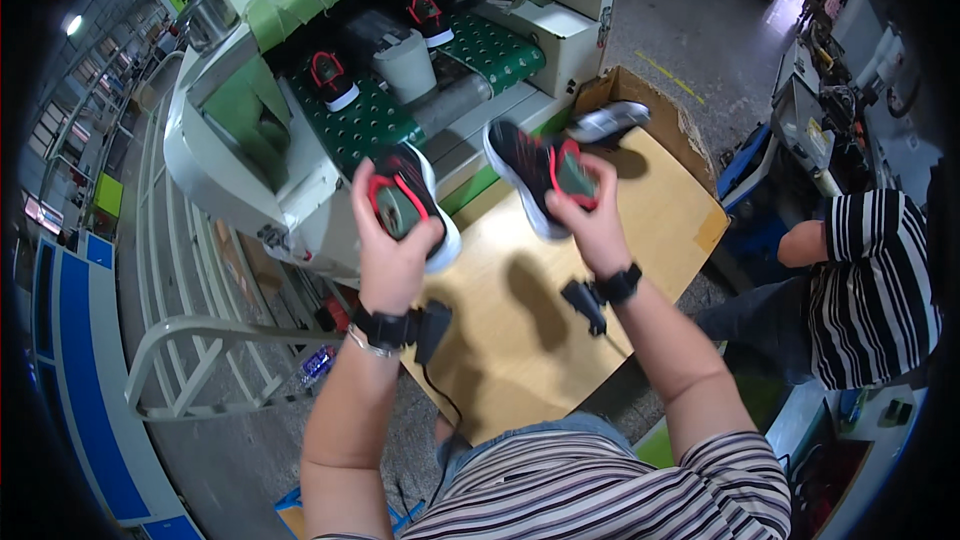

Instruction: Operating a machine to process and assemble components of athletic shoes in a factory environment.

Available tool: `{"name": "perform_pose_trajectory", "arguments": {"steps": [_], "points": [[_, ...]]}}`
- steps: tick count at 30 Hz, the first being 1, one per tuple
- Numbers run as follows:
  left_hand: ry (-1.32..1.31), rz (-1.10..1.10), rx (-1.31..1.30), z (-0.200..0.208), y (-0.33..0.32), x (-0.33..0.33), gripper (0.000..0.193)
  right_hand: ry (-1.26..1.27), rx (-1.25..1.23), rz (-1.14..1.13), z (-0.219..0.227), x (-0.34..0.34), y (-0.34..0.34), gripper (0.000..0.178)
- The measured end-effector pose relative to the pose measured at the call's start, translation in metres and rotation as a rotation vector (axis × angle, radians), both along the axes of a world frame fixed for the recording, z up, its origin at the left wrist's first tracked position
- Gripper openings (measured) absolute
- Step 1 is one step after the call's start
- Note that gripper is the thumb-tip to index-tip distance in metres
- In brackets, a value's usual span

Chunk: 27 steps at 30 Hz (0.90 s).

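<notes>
Both hands are full, each curled around the heel and collar of one black-and-red shoe: the left hand (394, 255) on the left shoe (412, 168), the right hand (597, 225) on the right shoe (522, 155). The shoes look light, soft above and stiffer at the sole, hardly fragile; the heel end likely gives a firm hold. Both are above one wooden table (640, 215). Beyond, one pale machine (190, 160) has two perforated green belts (352, 130) bearing two similar shoes (327, 88), one each. One co-worker (865, 280) is at right.
</notes>
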<state>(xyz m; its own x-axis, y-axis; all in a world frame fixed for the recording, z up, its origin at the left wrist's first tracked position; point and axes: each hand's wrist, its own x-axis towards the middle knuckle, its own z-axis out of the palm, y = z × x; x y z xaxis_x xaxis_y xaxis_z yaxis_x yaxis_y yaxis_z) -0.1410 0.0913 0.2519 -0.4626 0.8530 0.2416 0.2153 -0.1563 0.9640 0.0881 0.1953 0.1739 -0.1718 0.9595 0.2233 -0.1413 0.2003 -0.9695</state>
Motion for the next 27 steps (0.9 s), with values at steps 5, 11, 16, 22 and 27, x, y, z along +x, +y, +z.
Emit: {"name": "perform_pose_trajectory", "arguments": {"steps": [5, 11, 16, 22, 27], "points": [[0.536, 0.289, 0.139, -0.005, 0.104, -0.059, 0.090, -0.099, 0.302, -0.034, 0.058, -0.074, 0.149, 0.071], [0.667, 0.367, 0.013, -0.056, 0.145, -0.108, 0.096, -0.520, 0.349, -0.267, -0.005, -0.140, 0.225, 0.084], [0.685, 0.055, -0.092, -0.096, 0.025, -0.042, 0.093, -0.557, 0.586, -0.376, -0.056, -0.116, 0.169, 0.090], [0.665, -0.194, -1.126, -0.206, -0.173, 0.009, 0.105, -1.286, -0.087, -0.563, -0.088, 0.006, 0.186, 0.064], [0.743, -0.379, -1.046, -0.230, -0.182, 0.011, 0.110, -0.857, -0.164, -0.526, -0.241, 0.226, 0.182, 0.082]]}}
